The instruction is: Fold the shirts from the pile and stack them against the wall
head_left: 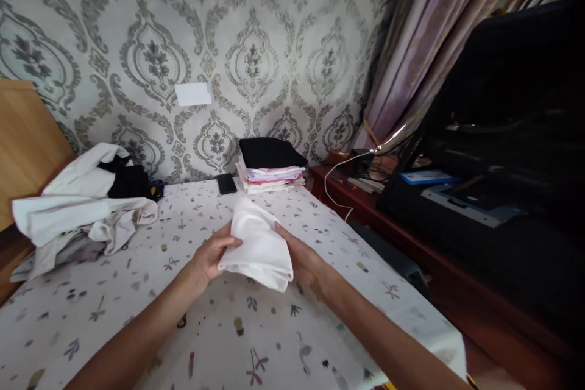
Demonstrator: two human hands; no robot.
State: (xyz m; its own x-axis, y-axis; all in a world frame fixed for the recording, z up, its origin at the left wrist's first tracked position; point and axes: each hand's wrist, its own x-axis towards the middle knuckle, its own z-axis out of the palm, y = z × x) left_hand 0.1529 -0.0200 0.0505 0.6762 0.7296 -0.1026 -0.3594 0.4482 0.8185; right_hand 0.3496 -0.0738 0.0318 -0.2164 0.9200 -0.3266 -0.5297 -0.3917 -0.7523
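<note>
Folded white cloth point(258, 244) sits between the two hands above the patterned sheet point(219, 341), its long axis running slightly aslant, the narrower end pointing away toward the papered wall point(283, 85) and the wider, layered edge facing the wearer. Left hand point(214, 254) pinches one side, thumb on top; right hand point(302, 256) grips the opposite side, though most of its fingers are hidden, so their spread cannot be told.
</note>
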